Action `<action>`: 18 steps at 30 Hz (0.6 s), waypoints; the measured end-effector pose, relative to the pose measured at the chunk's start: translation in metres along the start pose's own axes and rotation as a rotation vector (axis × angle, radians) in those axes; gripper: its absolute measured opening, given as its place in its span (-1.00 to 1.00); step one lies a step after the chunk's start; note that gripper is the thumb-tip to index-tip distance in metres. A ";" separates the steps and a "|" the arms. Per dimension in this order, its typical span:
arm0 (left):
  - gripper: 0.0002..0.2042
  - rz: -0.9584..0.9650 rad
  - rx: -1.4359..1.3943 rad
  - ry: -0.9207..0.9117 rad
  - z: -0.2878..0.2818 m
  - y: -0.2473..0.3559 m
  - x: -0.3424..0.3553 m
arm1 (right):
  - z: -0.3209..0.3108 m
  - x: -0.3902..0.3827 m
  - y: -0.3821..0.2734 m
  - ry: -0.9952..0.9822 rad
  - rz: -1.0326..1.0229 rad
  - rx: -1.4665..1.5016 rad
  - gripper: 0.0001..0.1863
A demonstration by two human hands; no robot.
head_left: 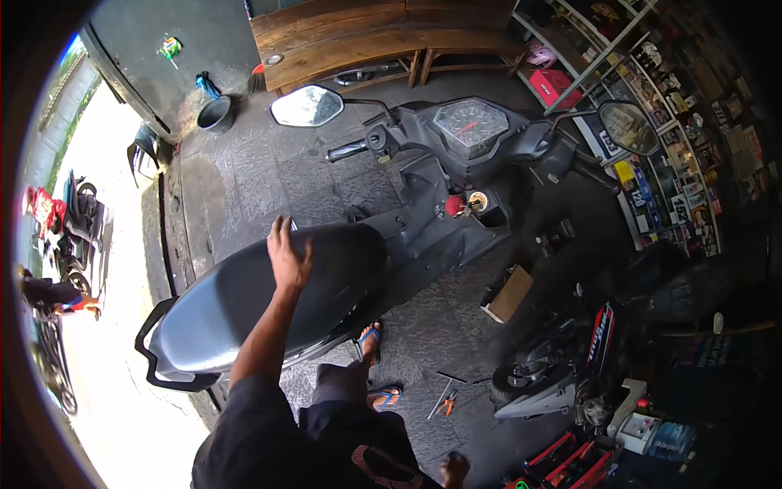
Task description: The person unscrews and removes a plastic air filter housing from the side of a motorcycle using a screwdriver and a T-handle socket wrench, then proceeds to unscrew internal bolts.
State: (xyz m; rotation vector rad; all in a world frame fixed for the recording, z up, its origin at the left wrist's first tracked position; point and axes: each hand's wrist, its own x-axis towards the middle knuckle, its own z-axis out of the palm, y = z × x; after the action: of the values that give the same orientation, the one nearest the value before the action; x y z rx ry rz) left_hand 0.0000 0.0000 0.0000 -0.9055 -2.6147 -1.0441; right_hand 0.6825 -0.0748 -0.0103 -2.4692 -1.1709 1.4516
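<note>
A black scooter seat (204,322) lies below me, with the handlebar and dash (472,122) at the upper right. My left hand (287,259) is over the seat's far edge, fingers spread and holding nothing visible; whether it touches the seat is unclear. My right hand (454,470) hangs low at the bottom, near a red tool box (560,452); its fingers are too dark and blurred to read. A red round object (454,206) with keys sits at the scooter's front storage. A T-handle wrench (440,397) and orange-handled pliers (448,405) lie on the floor near my feet.
A wooden bench (350,45), a bucket (214,115), shelves of parts (668,163) and a cardboard box (507,293) surround the scooter. Another motorbike (554,367) stands at the lower right. Parked motorbikes (77,236) and a partly seen person (45,293) are outside at the left.
</note>
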 end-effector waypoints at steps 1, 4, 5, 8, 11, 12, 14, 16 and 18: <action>-0.40 -0.042 0.106 0.051 -0.030 -0.018 -0.027 | 0.009 0.008 -0.026 -0.020 0.089 -0.033 -0.74; -0.47 -0.227 0.336 0.128 -0.112 -0.074 -0.083 | -0.011 0.071 -0.209 0.248 -0.788 -0.030 -0.79; -0.49 -0.304 0.417 0.149 -0.131 -0.091 -0.096 | -0.024 0.079 -0.283 0.283 -0.829 -0.042 -0.67; -0.48 -0.412 0.562 0.166 -0.170 -0.133 -0.127 | -0.044 0.074 -0.488 0.671 -1.355 -0.373 -0.42; -0.47 -0.538 0.561 0.215 -0.187 -0.156 -0.142 | -0.032 0.050 -0.634 0.960 -1.660 -0.808 -0.29; -0.44 -0.601 0.568 0.192 -0.189 -0.161 -0.144 | -0.021 0.046 -0.665 0.945 -1.601 -0.784 -0.29; -0.41 -0.601 0.643 0.150 -0.192 -0.165 -0.146 | -0.008 0.047 -0.715 0.782 -1.414 -1.289 -0.32; -0.39 -0.630 0.697 0.114 -0.190 -0.165 -0.146 | -0.007 0.056 -0.762 0.477 -1.392 -1.237 -0.37; -0.33 -0.566 0.729 0.126 -0.187 -0.163 -0.145 | -0.011 0.072 -0.775 -0.049 -1.403 -0.981 -0.49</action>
State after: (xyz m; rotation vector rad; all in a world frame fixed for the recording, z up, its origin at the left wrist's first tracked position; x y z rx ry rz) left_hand 0.0079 -0.2874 -0.0087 0.0614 -2.8423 -0.1394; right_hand 0.2597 0.5263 0.2473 -0.9354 -3.0626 0.4739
